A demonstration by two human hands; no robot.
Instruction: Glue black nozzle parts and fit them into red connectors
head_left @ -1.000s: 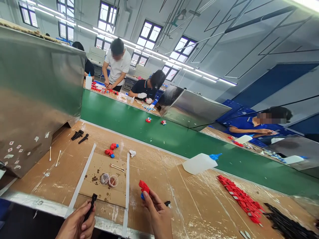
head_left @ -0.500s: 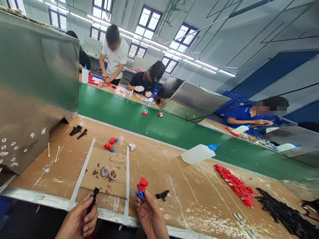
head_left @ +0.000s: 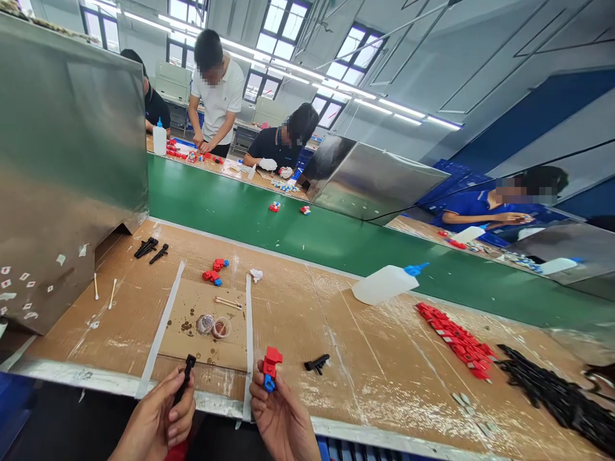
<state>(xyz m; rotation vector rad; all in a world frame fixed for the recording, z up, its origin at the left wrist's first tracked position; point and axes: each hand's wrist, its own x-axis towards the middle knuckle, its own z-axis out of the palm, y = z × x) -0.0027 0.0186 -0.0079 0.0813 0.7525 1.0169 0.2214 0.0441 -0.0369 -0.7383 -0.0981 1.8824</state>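
Left hand (head_left: 156,419) closed around a slim black plastic part (head_left: 184,378), right hand (head_left: 278,416) pinching a red and blue toy piece (head_left: 270,367) upright, both at the near edge of the cardboard mat (head_left: 204,346), loose black clip (head_left: 316,363) just right of the mat, glue bottle (head_left: 384,284) farther right.

A cardboard-covered counter (head_left: 384,384) runs beside a green conveyor belt (head_left: 336,246), with steel housings (head_left: 62,160) over it. Beyond, grey walls carry tall dark-framed windows (head_left: 283,38), a blue panel (head_left: 538,121), and long strip lights (head_left: 398,112) glowing overhead.
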